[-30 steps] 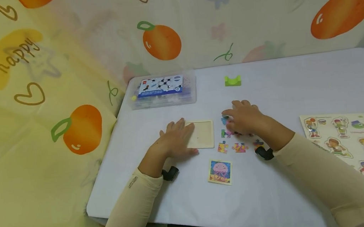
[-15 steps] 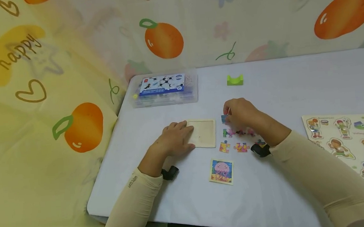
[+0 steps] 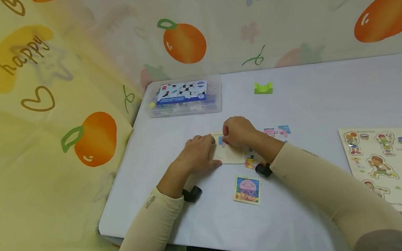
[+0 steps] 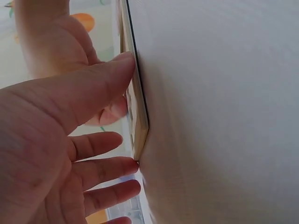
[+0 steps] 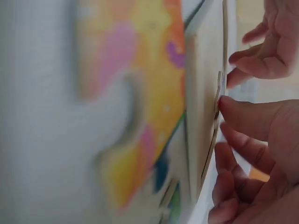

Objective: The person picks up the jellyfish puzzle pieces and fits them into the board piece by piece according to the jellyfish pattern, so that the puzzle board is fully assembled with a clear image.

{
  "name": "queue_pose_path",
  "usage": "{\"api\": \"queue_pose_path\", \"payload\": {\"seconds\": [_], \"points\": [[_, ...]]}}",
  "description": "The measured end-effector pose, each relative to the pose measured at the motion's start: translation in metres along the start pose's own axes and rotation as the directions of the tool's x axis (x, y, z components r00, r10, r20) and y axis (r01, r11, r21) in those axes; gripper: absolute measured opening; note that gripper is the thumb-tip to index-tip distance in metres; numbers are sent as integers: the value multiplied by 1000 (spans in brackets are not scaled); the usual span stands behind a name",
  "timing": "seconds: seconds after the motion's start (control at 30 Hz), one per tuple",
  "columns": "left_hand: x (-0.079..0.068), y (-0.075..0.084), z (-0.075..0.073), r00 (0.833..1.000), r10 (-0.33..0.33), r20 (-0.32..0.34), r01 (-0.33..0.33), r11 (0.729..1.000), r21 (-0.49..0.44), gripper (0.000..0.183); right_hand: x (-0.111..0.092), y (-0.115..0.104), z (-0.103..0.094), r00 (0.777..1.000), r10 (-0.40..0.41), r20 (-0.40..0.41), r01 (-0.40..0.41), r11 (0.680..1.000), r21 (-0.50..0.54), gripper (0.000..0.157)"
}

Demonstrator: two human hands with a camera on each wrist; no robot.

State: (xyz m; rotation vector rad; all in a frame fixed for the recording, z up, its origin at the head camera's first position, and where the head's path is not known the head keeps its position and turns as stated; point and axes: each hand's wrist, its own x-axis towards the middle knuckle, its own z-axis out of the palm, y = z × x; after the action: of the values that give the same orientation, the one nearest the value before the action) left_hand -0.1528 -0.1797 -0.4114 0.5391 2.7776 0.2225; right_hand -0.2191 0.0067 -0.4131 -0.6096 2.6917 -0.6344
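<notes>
My right hand (image 3: 238, 132) pinches a small blue-and-pink jigsaw piece (image 3: 221, 141) between thumb and fingertips at the upper left part of a shallow wooden puzzle tray (image 3: 232, 159). In the right wrist view this piece (image 5: 217, 95) stands edge-on over the tray floor. My left hand (image 3: 199, 155) lies against the tray's left side, with its thumb on the near edge and its fairly straight fingers at the far corner. Loose pieces (image 3: 269, 132) lie right of the tray, some hidden under my right forearm. Blurred and close in the right wrist view is a yellow-orange piece (image 5: 154, 79).
A jellyfish picture card (image 3: 247, 190) lies in front of the tray. Behind stand a clear plastic box (image 3: 185, 109) with a molecule label and a green notched block (image 3: 263, 89). A board of sports figures (image 3: 388, 166) lies at the right.
My right hand has picked up a blue-and-pink piece from the top left of the loose pieces and carried it left over the tray. My left hand stays beside the tray.
</notes>
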Motion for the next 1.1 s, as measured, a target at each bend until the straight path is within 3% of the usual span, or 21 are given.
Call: {"api": "queue_pose_path", "payload": {"seconds": [0.23, 0.4, 0.63, 0.77, 0.9, 1.1], "points": [[2, 1, 1, 1000, 12, 16, -13, 998, 64, 68, 10, -9, 1, 995, 95, 9, -93, 990, -107, 37], [3, 4, -1, 998, 20, 57, -28, 989, 146, 78, 2, -5, -13, 994, 102, 48, -95, 985, -145, 39], [2, 6, -4, 998, -2, 66, -11, 982, 187, 77, -23, 30, -50, 991, 98, 91, -85, 987, -137, 39], [2, 7, -4, 998, 5, 59, -17, 981, 195, 77, -37, 51, -62, 976, 169, 139, -149, 978, -147, 39], [2, 9, -4, 999, 13, 48, -21, 982, 186, 76, -51, 67, -66, 956, 233, 179, -202, 963, -176, 37], [3, 13, -4, 999, 16, 32, -22, 983, 181, 76, -62, 86, -61, 974, 183, 135, -160, 973, -168, 27]]}}
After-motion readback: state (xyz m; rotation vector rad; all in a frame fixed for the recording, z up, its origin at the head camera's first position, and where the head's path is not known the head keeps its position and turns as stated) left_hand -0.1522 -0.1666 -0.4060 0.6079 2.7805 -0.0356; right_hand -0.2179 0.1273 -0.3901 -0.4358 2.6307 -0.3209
